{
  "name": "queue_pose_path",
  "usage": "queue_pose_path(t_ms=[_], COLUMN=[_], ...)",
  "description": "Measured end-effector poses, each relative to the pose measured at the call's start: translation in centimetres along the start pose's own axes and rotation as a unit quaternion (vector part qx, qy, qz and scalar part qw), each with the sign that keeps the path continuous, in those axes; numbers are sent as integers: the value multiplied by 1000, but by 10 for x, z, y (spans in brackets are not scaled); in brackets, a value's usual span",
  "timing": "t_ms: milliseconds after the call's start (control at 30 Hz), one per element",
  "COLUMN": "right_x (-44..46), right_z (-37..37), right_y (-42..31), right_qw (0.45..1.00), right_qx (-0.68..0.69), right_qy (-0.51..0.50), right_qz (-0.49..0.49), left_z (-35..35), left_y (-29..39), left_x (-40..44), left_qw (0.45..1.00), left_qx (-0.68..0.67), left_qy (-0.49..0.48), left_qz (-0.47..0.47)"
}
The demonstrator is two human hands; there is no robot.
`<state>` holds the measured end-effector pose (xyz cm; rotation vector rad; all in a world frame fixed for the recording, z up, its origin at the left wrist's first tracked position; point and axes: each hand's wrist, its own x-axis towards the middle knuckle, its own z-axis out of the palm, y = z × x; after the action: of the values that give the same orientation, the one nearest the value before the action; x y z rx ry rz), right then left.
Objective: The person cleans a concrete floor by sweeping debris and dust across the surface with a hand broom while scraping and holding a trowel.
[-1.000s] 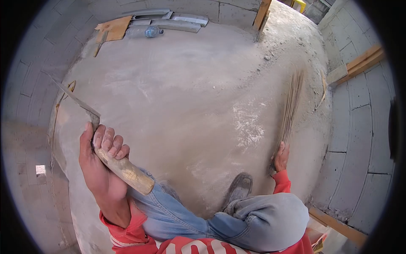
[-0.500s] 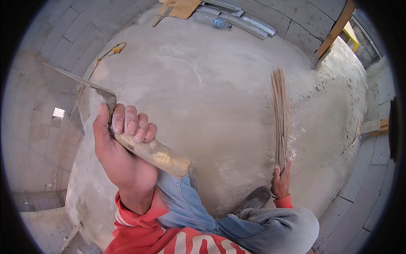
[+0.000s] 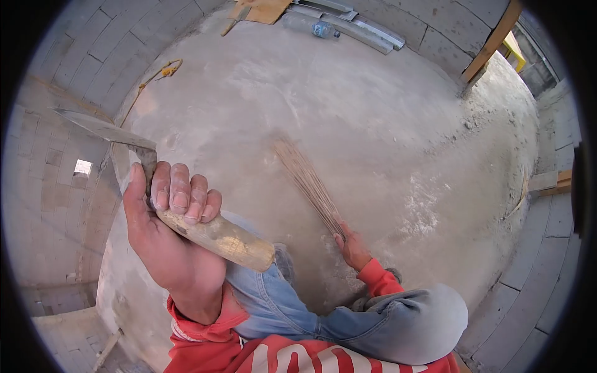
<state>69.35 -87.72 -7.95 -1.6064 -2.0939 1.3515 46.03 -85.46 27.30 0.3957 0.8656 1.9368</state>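
Note:
My left hand (image 3: 180, 236) is closed round the wooden handle of a trowel (image 3: 233, 244), held up at the left above my leg. The trowel's metal blade points to the upper left. Lower down, right of centre, my right hand (image 3: 353, 247) grips the near end of a bundle of thin brown sticks (image 3: 309, 186). The sticks lean to the upper left, their far ends blurred close to the dusty grey floor (image 3: 373, 155).
A plastic bottle (image 3: 323, 28) lies beside metal strips (image 3: 367, 37) and a board (image 3: 264, 9) at the back wall. A yellow cord (image 3: 166, 70) lies at the left. Rubble (image 3: 469, 124) is scattered near a wooden post (image 3: 494, 40). Grey block walls stand around.
My right hand has swept the stick bundle leftward over the floor, and its tips now point to the upper left. My left hand has shifted slightly, still with the trowel; the view has turned since the first frame.

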Motion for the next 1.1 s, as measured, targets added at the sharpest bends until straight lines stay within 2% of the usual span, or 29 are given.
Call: queue_pose_path(t_ms=[100, 133, 200, 300, 400, 467, 533, 633, 733, 867, 933, 1033, 1100], right_x=[-2, -4, -8, -13, -24, -16, -2, 37, 81, 120, 125, 100, 86], right_z=[-35, -49, -70, -89, -82, -58, -26, 27, 80, 80, 60, 27, 20], right_y=[36, 49, 69, 66, 17, -10, -35, -74, -74, -54, -47, -57, -68], right_qw=[983, 976, 959, 932, 976, 991, 991, 966, 961, 983, 977, 981, 990], right_qx=[22, 15, 2, -26, 29, 48, 26, -60, -50, 100, 177, 141, 86], right_qy=[182, 215, 283, 354, 213, 98, -16, -189, -172, -33, 34, 95, 31], right_qz=[-3, 7, 23, -69, -29, -81, -132, -164, -211, -153, -110, -94, -107], left_z=[-2, -4, -13, -21, -25, -24, -22, -11, -18, -16, -12, -14, -14], left_y=[1, 1, 3, 5, 8, 11, 14, 12, 17, 17, 17, 14, 10], left_x=[0, 1, 1, 5, 3, -1, -6, -6, -6, -10, -9, -4, 1], left_qw=[1000, 1000, 997, 991, 991, 992, 994, 998, 997, 997, 999, 1000, 1000], left_qx=[-19, -28, -35, -43, -34, -31, -33, -19, 7, 21, 15, -4, -16], left_qy=[3, 2, -62, -125, -133, -120, -98, 3, -67, -71, -23, 9, 8], left_qz=[-5, -8, -23, -26, -5, 13, 28, 59, 36, 31, 33, 28, 19])
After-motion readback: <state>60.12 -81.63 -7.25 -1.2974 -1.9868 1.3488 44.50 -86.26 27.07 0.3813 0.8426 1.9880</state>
